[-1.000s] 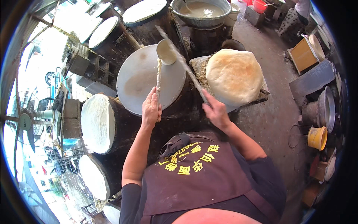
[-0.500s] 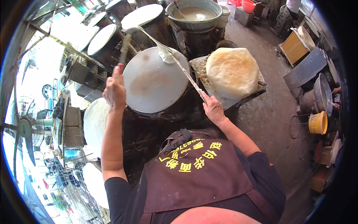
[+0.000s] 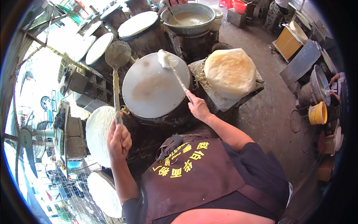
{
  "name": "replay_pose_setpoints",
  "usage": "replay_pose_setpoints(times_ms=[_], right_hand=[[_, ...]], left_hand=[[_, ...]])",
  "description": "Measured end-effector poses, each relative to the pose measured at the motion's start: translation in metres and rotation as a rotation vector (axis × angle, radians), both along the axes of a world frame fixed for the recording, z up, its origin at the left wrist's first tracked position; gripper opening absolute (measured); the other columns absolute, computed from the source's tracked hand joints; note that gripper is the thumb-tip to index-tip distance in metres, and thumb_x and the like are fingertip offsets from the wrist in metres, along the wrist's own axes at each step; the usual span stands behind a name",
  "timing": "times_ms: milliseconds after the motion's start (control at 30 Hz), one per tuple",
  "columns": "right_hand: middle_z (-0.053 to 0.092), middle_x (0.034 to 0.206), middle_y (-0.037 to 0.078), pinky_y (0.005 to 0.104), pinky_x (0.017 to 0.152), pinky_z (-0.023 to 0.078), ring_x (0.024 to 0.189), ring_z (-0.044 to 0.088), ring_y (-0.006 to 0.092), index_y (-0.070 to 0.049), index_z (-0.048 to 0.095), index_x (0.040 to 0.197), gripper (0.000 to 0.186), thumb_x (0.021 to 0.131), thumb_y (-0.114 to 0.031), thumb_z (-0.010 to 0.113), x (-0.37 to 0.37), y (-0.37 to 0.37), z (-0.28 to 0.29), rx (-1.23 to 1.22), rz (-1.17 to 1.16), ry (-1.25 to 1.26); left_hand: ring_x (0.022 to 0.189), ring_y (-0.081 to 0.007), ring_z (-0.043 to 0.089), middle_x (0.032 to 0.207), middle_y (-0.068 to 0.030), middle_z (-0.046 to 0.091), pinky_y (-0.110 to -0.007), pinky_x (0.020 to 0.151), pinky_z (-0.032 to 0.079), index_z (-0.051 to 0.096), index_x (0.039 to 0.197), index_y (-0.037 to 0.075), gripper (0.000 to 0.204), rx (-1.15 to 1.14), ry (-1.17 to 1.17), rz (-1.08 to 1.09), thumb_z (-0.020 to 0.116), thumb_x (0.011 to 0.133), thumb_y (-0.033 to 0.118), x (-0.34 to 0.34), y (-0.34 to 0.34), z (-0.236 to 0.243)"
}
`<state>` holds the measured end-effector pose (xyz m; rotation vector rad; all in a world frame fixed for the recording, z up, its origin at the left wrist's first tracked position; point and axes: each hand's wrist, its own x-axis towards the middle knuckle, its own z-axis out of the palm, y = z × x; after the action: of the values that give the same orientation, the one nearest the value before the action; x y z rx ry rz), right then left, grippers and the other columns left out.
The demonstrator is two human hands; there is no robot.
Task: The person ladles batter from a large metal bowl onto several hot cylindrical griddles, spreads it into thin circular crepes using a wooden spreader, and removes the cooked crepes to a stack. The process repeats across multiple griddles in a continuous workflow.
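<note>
In my left hand (image 3: 119, 137), fingers wrapped round its handle, a long metal ladle (image 3: 118, 54) points away from me. Its round bowl is beside the far left rim of a round grey griddle (image 3: 154, 102) with a brown patch. My right hand (image 3: 199, 107) grips a thin, long-handled tool (image 3: 179, 79). Its far end is coated with a lump of pale batter (image 3: 164, 59) and hangs over the griddle's far right part; whether it touches cannot be told. The head's exact shape is hidden by the batter.
Right of the griddle, thick browned flatbread (image 3: 230, 72) rests on a board. Behind stands a wide metal basin (image 3: 189, 20) of thin pale liquid. Lidded drums (image 3: 138, 24) line the far left; a fan (image 3: 30, 138) is at left. Another person's hands (image 3: 335, 86) show at far right.
The pale batter strand stretching between ladle and tool is gone. My left hand has come toward me with the ladle, and my right hand has moved left with its tool.
</note>
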<state>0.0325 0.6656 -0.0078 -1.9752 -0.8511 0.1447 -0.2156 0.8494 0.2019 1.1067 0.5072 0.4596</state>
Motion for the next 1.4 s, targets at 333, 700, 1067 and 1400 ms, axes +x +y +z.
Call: replay_pose_setpoints(times_ms=[333,700,1067,1400], right_hand=[[0.064,0.099,0.025,0.0467,0.084,0.05,0.092,0.062,0.0416,-0.013,0.048,0.134,0.055,0.079,-0.007,0.054,0.015,0.022,0.021,-0.074,-0.017,0.087],[0.064,0.104,0.024,0.0459,0.089,0.049,0.097,0.062,0.04,-0.014,0.053,0.13,0.053,0.077,-0.008,0.051,0.054,0.045,0.018,-0.145,-0.08,0.066],[0.064,0.108,0.022,0.0405,0.089,0.05,0.099,0.062,0.0369,-0.008,0.058,0.12,0.044,0.077,-0.009,0.052,0.077,0.083,0.032,-0.183,-0.093,0.012],[0.065,0.104,0.019,0.0405,0.088,0.049,0.099,0.062,0.0353,-0.012,0.061,0.118,0.044,0.075,-0.01,0.053,0.047,0.105,0.049,-0.136,0.325,-0.041]], left_hand=[[0.037,-0.0035,0.031,0.06,0.0005,0.036,-0.019,0.029,0.03,0.026,0.14,-0.002,0.049,-0.234,-0.365,-0.002,0.044,0.101,0.021,-0.113,-0.044,0.001],[0.041,-0.0094,0.037,0.065,-0.0052,0.04,-0.024,0.032,0.038,0.021,0.144,0.009,0.055,-0.44,-0.507,-0.061,0.049,0.099,0.025,-0.138,-0.074,0.001],[0.038,-0.0086,0.034,0.061,-0.0029,0.039,-0.023,0.031,0.034,0.023,0.141,0.008,0.051,-0.446,-0.492,-0.115,0.048,0.099,0.024,-0.165,-0.076,-0.012],[0.036,-0.007,0.032,0.06,-0.0026,0.039,-0.022,0.03,0.032,0.025,0.14,0.008,0.05,-0.397,-0.455,0.013,0.049,0.099,0.024,-0.158,-0.091,-0.012]])
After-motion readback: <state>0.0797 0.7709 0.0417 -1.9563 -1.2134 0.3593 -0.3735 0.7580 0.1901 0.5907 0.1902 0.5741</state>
